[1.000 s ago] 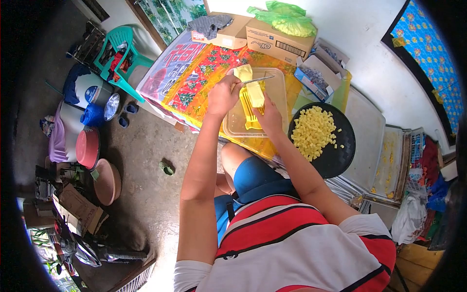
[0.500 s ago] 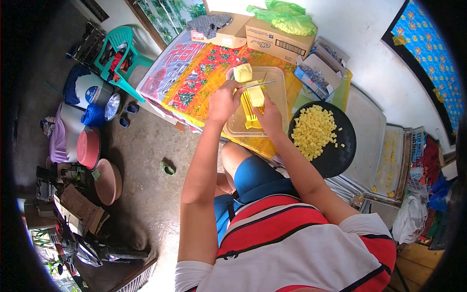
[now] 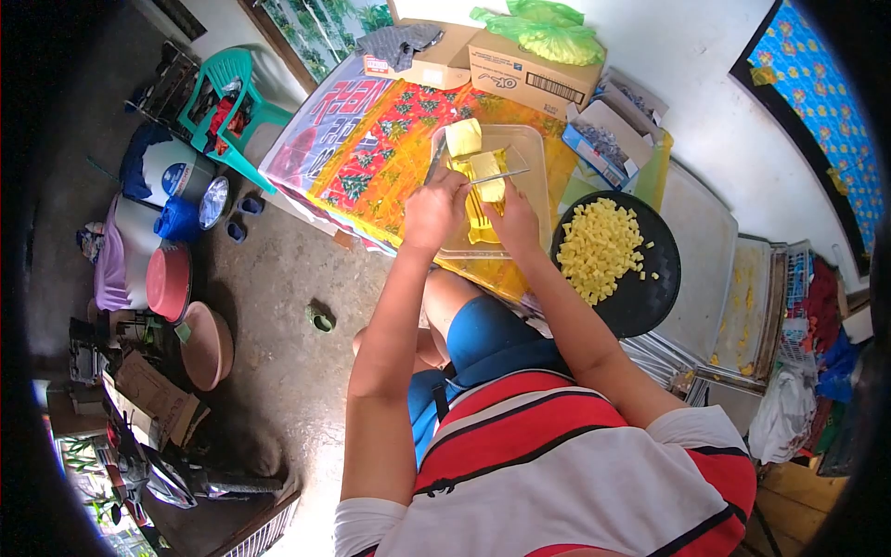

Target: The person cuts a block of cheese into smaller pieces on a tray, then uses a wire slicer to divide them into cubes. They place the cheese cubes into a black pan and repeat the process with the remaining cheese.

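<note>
While the right hand (image 3: pixel 515 223) stays closed around the lower end of a yellow block (image 3: pixel 484 165) over a clear tray (image 3: pixel 532 153), the left hand (image 3: pixel 436 215), fingers gripping a knife (image 3: pixel 506 175), has drawn its blade across the block, closer to the body than half a second ago.

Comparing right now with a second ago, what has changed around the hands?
The left hand and knife moved toward the body, the blade now lower across the pale yellow block. Nothing was newly grasped or released. The right hand still holds the block; the black pan of yellow cubes looks unchanged.
</note>
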Demonstrator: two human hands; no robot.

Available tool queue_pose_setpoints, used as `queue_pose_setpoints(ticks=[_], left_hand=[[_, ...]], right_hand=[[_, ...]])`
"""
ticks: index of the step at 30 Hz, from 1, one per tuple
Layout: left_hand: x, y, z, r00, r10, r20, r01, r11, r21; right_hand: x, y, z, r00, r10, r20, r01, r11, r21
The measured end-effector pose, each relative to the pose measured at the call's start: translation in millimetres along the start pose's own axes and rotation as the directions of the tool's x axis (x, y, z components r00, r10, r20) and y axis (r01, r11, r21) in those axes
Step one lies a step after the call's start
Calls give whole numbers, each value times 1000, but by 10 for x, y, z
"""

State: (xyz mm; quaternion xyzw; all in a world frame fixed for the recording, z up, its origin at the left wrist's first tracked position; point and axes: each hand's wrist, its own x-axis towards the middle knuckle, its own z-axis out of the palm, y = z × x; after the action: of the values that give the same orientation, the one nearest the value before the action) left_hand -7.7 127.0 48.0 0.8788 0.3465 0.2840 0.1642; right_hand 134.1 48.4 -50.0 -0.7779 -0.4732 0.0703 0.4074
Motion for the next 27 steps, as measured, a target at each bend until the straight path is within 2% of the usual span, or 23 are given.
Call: queue_pose_setpoints(ticks=[2, 5, 11, 14, 20, 23, 27], left_hand=[[-38, -22, 46, 999, 25, -21, -24, 1000, 16], [-87, -22, 75, 998, 41, -48, -40, 999, 17], [-164, -23, 122, 997, 63, -41, -61, 997, 49], [-204, 18, 109, 999, 45, -29, -43, 997, 62], [-274, -33, 186, 992, 103, -69, -97, 992, 81], [-307, -22, 204, 997, 70, -42, -65, 993, 96], [-352, -48, 251, 997, 76, -32, -71, 990, 120]], right_hand=[[4, 46, 42, 1000, -14, -21, 14, 1000, -12], [12, 35, 10, 999, 22, 39, -23, 1000, 10], [-6, 13, 8, 999, -34, -34, 35, 999, 28], [0, 38, 32, 999, -25, -25, 25, 1000, 16], [4, 56, 38, 998, -49, -34, 49, 999, 16], [5, 108, 105, 990, -97, -101, 94, 995, -25], [15, 91, 91, 996, -48, -70, 48, 999, 0]])
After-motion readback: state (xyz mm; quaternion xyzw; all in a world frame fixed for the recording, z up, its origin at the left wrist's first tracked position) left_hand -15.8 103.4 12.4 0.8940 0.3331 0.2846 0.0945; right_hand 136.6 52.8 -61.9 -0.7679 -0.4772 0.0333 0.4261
